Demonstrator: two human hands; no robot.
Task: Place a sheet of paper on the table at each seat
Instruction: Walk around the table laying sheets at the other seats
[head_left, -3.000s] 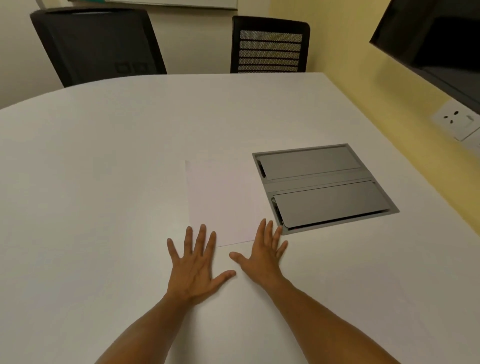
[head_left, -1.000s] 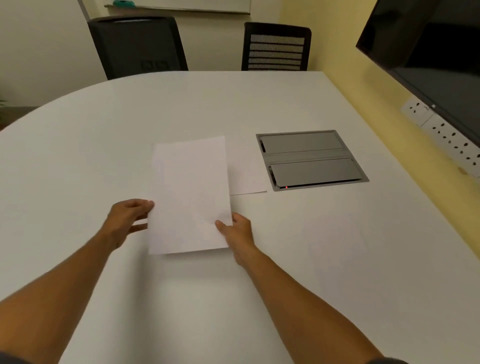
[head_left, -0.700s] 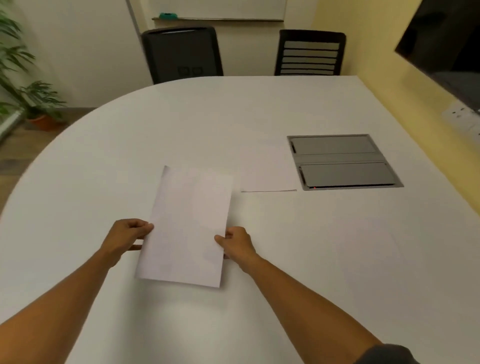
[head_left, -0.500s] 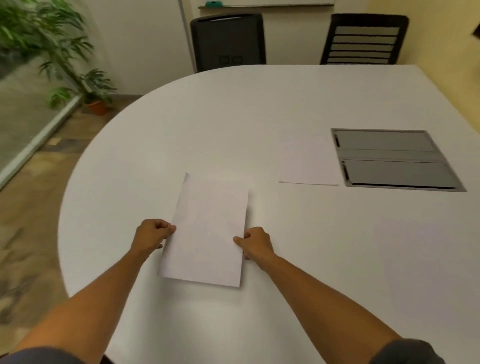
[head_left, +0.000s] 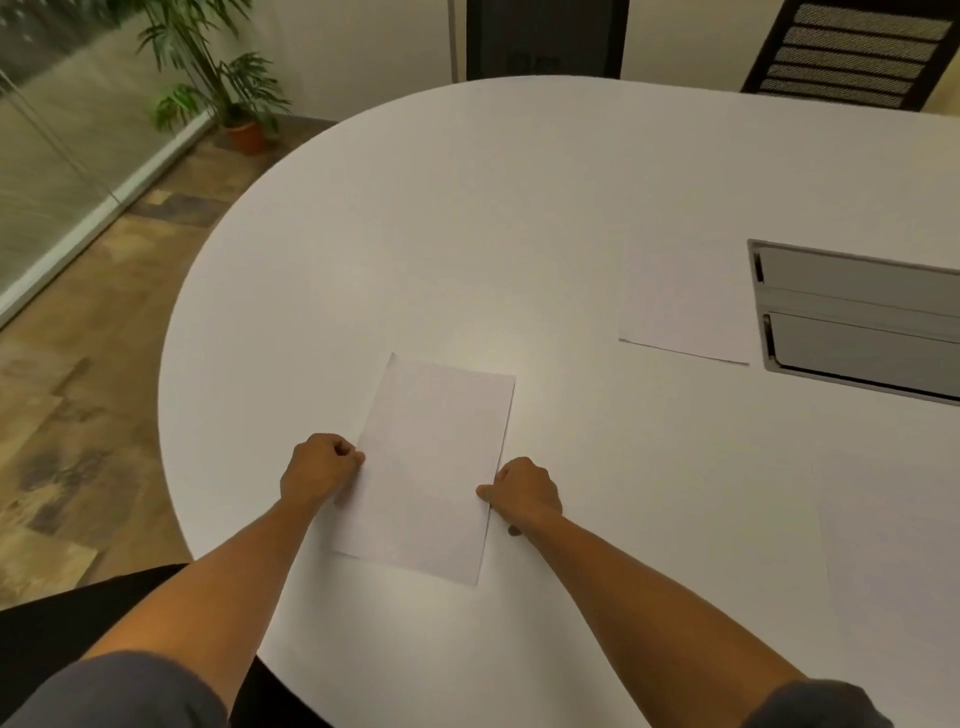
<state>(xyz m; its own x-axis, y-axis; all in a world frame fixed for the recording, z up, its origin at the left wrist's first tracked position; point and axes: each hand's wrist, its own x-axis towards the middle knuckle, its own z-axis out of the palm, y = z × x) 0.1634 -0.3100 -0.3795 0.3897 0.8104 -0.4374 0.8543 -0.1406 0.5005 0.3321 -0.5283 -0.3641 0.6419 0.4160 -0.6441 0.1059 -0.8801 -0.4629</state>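
I hold a white sheet of paper (head_left: 428, 462) by its two long edges, low over the white oval table (head_left: 519, 208). My left hand (head_left: 319, 467) pinches the left edge and my right hand (head_left: 524, 491) pinches the right edge. More white paper (head_left: 685, 306) lies flat on the table to the right, beside the grey panel; I cannot tell whether it is one sheet or a stack.
A grey hinged cable panel (head_left: 857, 322) is set into the table at right. Two black chairs (head_left: 545, 39) (head_left: 852, 52) stand at the far edge. A potted plant (head_left: 223, 78) and glass wall are at left. The table's curved edge runs near my left arm.
I picked one sheet off the paper by the panel and carried it left, toward the table's curved end. My view turned left with it, bringing the plant and floor into sight.
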